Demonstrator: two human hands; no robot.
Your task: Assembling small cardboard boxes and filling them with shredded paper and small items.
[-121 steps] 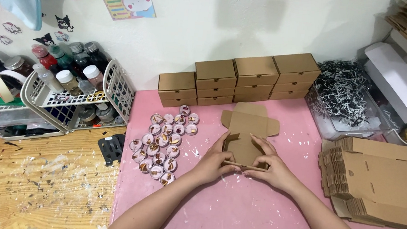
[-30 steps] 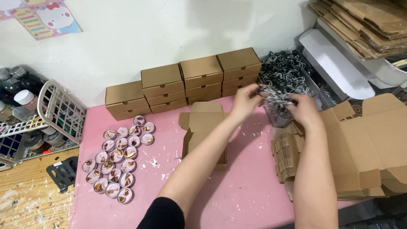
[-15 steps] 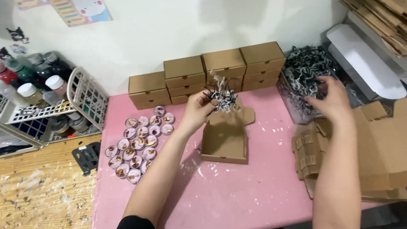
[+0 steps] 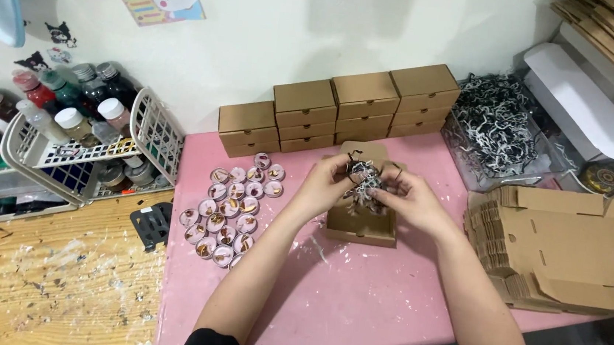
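Both hands hold one tuft of black and white shredded paper (image 4: 363, 179) over a small open cardboard box (image 4: 361, 229) on the pink table (image 4: 355, 302). My left hand (image 4: 326, 183) pinches the tuft from the left, my right hand (image 4: 405, 194) from the right. The box's lid flap (image 4: 363, 151) stands up behind the tuft. A cluster of several small round tins (image 4: 231, 209) with pink rims lies to the left of the box.
Closed cardboard boxes (image 4: 342, 107) are stacked in rows against the wall. A clear bin of shredded paper (image 4: 494, 130) sits at the right, a pile of flat box blanks (image 4: 567, 247) in front of it. White baskets with paint bottles (image 4: 80, 138) stand at left on a wooden top.
My right hand has come back from the shred bin to the box. Both hands now hold the paper tuft together over the open box; before, the left held it alone.
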